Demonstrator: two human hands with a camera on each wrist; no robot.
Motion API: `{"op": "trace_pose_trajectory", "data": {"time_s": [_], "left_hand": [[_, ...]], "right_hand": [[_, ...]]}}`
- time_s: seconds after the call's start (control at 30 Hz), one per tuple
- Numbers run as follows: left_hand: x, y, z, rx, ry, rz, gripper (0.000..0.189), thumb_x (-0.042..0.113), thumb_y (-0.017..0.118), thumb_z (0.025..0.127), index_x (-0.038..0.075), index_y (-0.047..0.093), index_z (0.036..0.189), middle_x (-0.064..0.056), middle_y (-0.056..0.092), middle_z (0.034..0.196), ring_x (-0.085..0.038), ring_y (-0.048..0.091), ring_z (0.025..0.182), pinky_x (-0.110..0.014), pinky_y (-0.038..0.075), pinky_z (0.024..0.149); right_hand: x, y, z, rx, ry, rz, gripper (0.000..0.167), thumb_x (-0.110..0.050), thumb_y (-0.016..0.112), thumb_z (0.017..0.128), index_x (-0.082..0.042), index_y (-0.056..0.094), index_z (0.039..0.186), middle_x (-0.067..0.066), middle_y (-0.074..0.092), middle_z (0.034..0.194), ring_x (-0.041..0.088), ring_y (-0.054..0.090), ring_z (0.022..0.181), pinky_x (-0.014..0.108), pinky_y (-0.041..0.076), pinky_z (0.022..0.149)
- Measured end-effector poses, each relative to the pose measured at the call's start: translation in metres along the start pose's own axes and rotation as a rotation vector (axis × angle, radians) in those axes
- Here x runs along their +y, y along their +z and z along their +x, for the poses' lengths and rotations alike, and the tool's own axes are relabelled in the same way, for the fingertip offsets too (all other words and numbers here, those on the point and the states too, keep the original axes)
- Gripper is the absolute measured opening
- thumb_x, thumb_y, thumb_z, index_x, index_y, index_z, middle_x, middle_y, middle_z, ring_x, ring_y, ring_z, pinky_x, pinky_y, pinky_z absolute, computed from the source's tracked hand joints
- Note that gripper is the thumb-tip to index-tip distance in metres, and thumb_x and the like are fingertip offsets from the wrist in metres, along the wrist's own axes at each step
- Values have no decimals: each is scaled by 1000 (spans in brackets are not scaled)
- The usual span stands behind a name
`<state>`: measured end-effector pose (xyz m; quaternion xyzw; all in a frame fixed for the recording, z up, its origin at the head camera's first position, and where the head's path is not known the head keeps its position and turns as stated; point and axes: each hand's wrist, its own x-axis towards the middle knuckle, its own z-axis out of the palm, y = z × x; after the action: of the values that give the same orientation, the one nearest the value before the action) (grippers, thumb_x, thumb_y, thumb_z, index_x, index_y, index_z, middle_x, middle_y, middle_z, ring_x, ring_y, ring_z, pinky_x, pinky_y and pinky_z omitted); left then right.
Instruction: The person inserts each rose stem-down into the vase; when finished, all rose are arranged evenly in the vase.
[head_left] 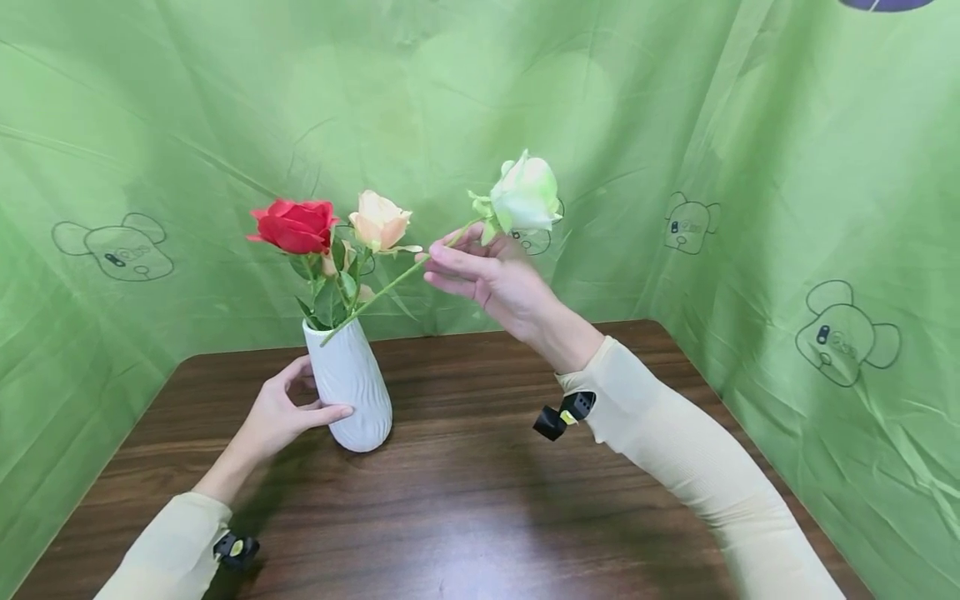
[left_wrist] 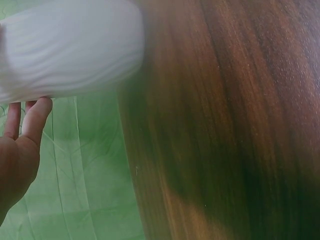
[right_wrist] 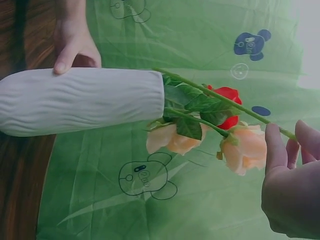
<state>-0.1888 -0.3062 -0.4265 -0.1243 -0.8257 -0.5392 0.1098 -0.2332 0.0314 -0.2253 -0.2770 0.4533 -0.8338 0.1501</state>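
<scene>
A white ribbed vase (head_left: 348,387) leans on the table, its mouth toward the upper left in the head view. My left hand (head_left: 281,410) grips its side, thumb across the front and fingers behind. In the vase stand a red rose (head_left: 296,227) and peach roses (right_wrist: 243,149) with green leaves. My right hand (head_left: 501,287) pinches the stem of a pale green-white rose (head_left: 527,196) just below the bloom. That stem slants down leftward, its cut end beside the vase rim (right_wrist: 161,95); whether they touch I cannot tell.
The dark wooden table (head_left: 480,483) lies under both arms. A green curtain (head_left: 465,100) with printed bear-like faces hangs behind and on both sides. Black camera straps sit on both wrists over cream sleeves (head_left: 675,442).
</scene>
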Motion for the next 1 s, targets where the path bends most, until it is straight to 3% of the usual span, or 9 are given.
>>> {"op": "trace_pose_trajectory", "data": {"time_s": [0.47,0.67,0.83,1.0], "left_hand": [[1,2,-6,11,-15,-45,75,12,93,73,10,56,138,-10,63,116,-23,60,105,-29,60,89],[1,2,-7,24,-34,-58,73,12,94,72,10,58,135,-11,62,115,-27,59,106,-31,60,90],[1,7,0,16,-30,-53,74,14,95,72,12,57,136,-10,62,116,-29,58,108,-32,60,90],[1,15,10,-9,-21,-75,75,16,95,72,15,57,136,-10,62,117,-27,58,108,-33,60,91]], "right_hand": [[-7,-3,4,21,-31,14,21,11,59,96,-4,68,85,14,70,95,31,70,102,45,56,100],[0,-4,8,-12,25,-21,21,12,61,95,-6,66,84,14,71,97,30,70,98,49,54,102],[2,-1,9,-20,53,-35,15,6,62,97,-3,67,87,17,70,103,34,68,104,50,54,102],[4,8,12,27,71,-21,10,3,62,99,-2,66,92,15,66,106,32,69,100,47,57,98]]}}
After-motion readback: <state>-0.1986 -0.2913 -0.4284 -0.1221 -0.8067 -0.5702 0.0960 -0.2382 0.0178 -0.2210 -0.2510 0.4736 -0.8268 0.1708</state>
